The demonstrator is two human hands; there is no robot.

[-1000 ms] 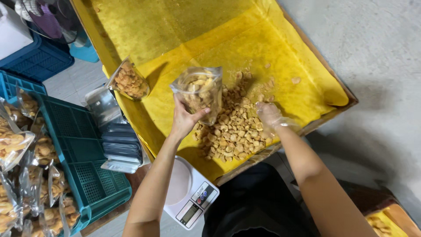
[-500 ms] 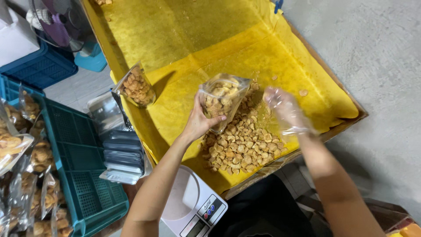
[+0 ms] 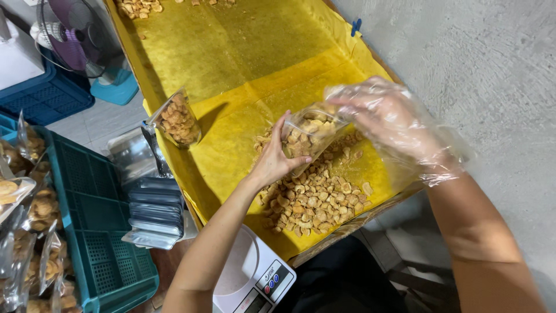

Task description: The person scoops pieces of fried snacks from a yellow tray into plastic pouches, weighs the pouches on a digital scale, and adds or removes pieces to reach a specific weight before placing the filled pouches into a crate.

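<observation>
Over yellow sheet (image 3: 243,58), two filled bags (image 3: 310,136).

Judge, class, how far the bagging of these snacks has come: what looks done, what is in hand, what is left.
Done: filled bags lie by the green crate, and one filled bag stands on the tray edge. In hand: the left hand holds a partly filled clear bag; the gloved right hand is at its mouth. Left: a loose pile of snacks on the yellow liner.

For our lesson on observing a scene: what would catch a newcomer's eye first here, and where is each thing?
The broad yellow sheet lining the tray fills the upper middle, with a heap of pale snack pieces at its near edge. Just above the heap, the bare left hand holds a clear bag of pieces while the right hand, in a thin plastic glove, touches its mouth.
</observation>
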